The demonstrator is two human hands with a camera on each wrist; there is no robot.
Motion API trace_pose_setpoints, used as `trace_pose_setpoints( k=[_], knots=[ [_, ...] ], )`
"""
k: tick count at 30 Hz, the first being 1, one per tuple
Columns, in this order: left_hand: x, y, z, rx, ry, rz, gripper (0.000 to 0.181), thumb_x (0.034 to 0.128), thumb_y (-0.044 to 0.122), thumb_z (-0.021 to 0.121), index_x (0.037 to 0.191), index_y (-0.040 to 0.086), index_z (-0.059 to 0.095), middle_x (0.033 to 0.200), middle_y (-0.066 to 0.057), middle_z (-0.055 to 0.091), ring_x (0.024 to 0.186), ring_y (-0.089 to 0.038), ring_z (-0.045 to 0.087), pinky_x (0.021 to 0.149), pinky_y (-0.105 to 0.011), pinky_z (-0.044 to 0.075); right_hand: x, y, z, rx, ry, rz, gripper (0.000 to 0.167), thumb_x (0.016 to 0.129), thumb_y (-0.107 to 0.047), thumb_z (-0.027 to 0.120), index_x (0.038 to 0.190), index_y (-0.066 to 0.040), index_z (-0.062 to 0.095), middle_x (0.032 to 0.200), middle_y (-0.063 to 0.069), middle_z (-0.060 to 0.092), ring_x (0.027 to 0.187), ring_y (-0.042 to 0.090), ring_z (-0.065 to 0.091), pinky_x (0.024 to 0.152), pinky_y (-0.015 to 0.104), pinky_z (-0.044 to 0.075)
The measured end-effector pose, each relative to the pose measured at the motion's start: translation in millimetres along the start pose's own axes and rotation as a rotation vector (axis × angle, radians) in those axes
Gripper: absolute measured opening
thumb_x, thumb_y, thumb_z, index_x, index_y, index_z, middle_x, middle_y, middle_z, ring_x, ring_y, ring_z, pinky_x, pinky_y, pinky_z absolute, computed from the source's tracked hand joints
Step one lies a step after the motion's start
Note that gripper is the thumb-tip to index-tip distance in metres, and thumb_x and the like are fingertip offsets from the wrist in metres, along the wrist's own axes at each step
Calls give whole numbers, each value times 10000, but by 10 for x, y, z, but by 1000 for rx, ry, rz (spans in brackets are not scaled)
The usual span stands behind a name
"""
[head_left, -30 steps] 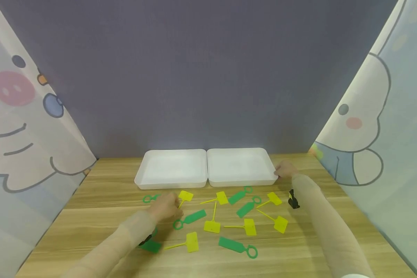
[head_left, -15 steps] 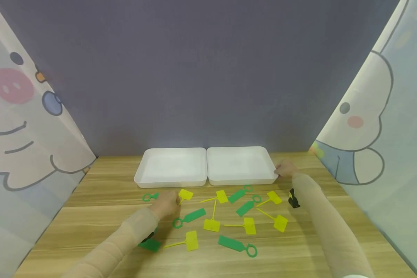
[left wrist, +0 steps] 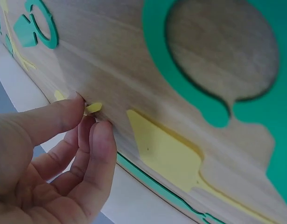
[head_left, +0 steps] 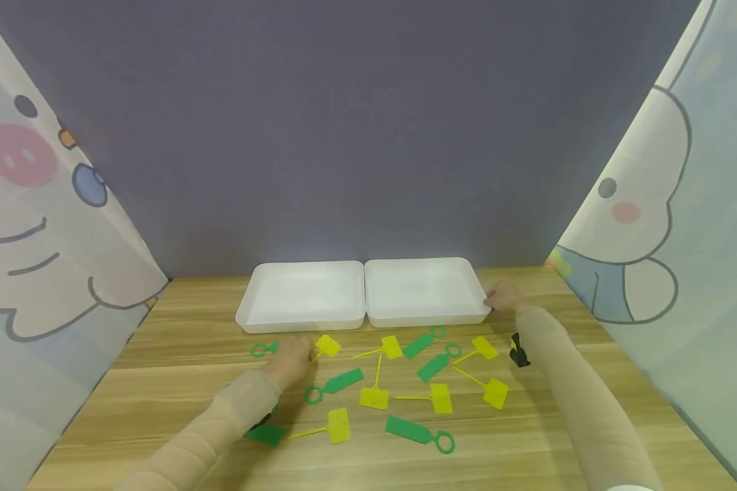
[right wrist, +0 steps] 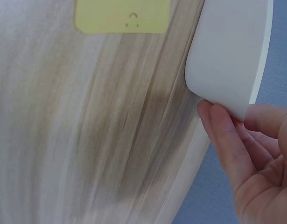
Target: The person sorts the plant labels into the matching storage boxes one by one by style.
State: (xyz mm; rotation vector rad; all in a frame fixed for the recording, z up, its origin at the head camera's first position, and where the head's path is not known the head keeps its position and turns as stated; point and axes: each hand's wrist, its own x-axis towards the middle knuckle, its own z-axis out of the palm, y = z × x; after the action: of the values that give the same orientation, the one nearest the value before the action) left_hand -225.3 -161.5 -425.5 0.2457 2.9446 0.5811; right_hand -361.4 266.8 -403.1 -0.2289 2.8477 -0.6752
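Observation:
My left hand (head_left: 291, 361) is low over the table, left of centre. Its thumb and index finger pinch the thin tail of a yellow tag (head_left: 328, 346); in the left wrist view a small yellow bit (left wrist: 94, 108) shows between the fingertips. Green ring-ended tags lie around that hand, one (head_left: 344, 380) to its right and one (head_left: 264, 350) to its left, partly covered. My right hand (head_left: 505, 300) holds the front right corner of the right white tray (head_left: 428, 320), thumb at the rim and fingers against the outer wall (right wrist: 222, 70).
A second white tray (head_left: 304, 326) stands directly left of the first. Across the wooden table (head_left: 503, 450) several yellow and green tags are spread, among them a large green tag (head_left: 409, 429) near the front. A grey wall panel (head_left: 368, 136) rises behind the trays.
The left fingers have drawn together at the yellow tag's tail, and the tag has shifted very slightly. My right hand stays at the tray corner.

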Motion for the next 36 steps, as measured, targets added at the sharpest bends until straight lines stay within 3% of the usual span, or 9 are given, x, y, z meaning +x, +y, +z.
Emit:
trace_pose_setpoints(
  k=[2, 5, 12, 19, 25, 27, 32, 34, 36],
  knots=[
    [-10, 3, -11, 0, 0, 0, 26, 767, -52, 631, 760, -27, 629, 830, -116, 638, 721, -219, 597, 630, -276, 530, 8, 8, 5, 3, -4, 1, 287, 832, -61, 539, 1012, 150, 612, 898, 249, 666, 730, 231, 622, 745, 393, 515],
    [-19, 5, -18, 0, 2, 5, 112, 756, -78, 620, 855, -38, 653, 913, -153, 666, 880, -315, 630, 748, -350, 549, 13, 16, 8, 5, -6, 0, 283, 832, -61, 539, 1008, 148, 614, 882, 240, 668, 730, 229, 612, 726, 382, 511],
    [-1, -7, -12, 7, 11, 8, 102, 745, -67, 620, 817, -10, 664, 881, -116, 663, 859, -289, 617, 754, -360, 539, 28, 32, 16, -1, -8, 2, 283, 836, -67, 535, 1013, 136, 622, 878, 227, 670, 748, 233, 597, 725, 377, 503],
    [18, -23, -20, 32, 6, 40, 123, 756, -88, 600, 801, -16, 689, 927, -142, 675, 727, -189, 576, 680, -313, 540, 34, 41, 25, -8, -8, -6, 294, 833, -67, 540, 1030, 136, 619, 901, 236, 672, 754, 234, 603, 734, 385, 504],
    [19, -16, -32, 26, -39, 30, 238, 854, 20, 592, 619, 3, 619, 668, -44, 544, 526, -122, 396, 475, -174, 352, 34, 38, 22, 3, -4, -5, 294, 830, -59, 540, 1031, 141, 617, 918, 249, 666, 755, 237, 596, 722, 373, 508],
    [21, -18, -29, 15, -51, 18, 231, 850, 4, 589, 621, -2, 617, 650, -38, 505, 518, -117, 375, 468, -170, 326, 33, 38, 20, -3, -4, -4, 295, 834, -66, 541, 1036, 136, 618, 927, 248, 666, 770, 242, 598, 732, 375, 507],
    [17, -33, -30, 16, -44, 13, 98, 765, -95, 614, 810, -42, 684, 936, -153, 664, 763, -210, 596, 670, -292, 540, 18, 18, 13, 2, -4, -5, 288, 832, -69, 531, 1019, 127, 628, 892, 232, 675, 761, 239, 612, 719, 369, 509],
    [10, -38, -32, 24, -39, 18, 136, 764, -87, 628, 880, -47, 687, 1026, -199, 655, 906, -294, 624, 774, -364, 548, 9, 7, 12, 8, -4, -6, 284, 828, -65, 525, 1007, 129, 629, 865, 223, 678, 742, 229, 614, 699, 357, 507],
    [4, -40, -32, 21, -33, 23, 148, 764, -95, 621, 888, -54, 688, 1039, -210, 653, 930, -311, 626, 786, -380, 545, 2, -1, 13, 9, -3, -5, 280, 826, -65, 525, 1000, 127, 632, 851, 214, 679, 736, 223, 611, 691, 349, 504]
  ],
)
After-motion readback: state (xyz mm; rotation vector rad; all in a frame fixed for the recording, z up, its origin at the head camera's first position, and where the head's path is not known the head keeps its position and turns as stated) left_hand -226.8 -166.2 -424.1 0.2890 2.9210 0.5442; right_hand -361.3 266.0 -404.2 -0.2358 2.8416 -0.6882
